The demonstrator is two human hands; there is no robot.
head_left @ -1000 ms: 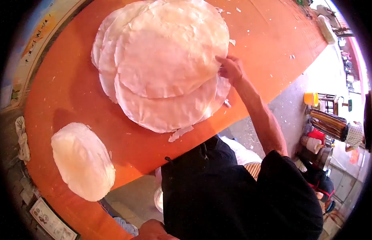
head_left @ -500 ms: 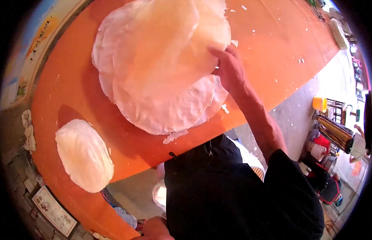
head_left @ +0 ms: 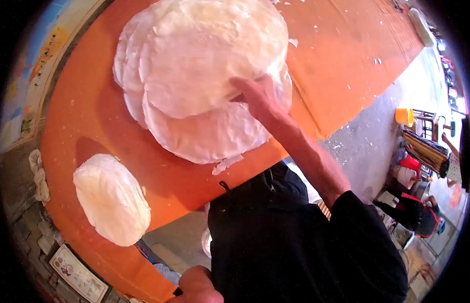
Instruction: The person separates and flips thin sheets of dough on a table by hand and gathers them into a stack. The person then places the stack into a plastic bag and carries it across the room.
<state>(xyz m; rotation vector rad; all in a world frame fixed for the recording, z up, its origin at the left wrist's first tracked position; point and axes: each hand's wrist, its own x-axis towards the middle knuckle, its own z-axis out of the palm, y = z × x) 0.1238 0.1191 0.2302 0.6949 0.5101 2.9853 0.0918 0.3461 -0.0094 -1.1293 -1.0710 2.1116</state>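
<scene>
The orange surface (head_left: 341,65) extends ahead of me and to my left. The large stack of thin round sheets (head_left: 199,76) rests on it, directly forward of my body. Within the stack, the overlapping sheets are offset; a lower sheet (head_left: 204,139) projects toward me beyond the uppermost layer. The smaller stack (head_left: 112,199) lies apart, to the left; its long axis runs obliquely from far left to near right.

My right hand (head_left: 255,93) is at the large stack, over its right-hand near portion; most of the stack lies forward and left of it. Thumb and fingers are at the uppermost layer's near edge; I cannot tell whether they pinch it. My left hand (head_left: 197,288) is low, well apart from the large stack; its grip is indeterminate. A scrap (head_left: 227,164) sits at the large stack's near edge.
</scene>
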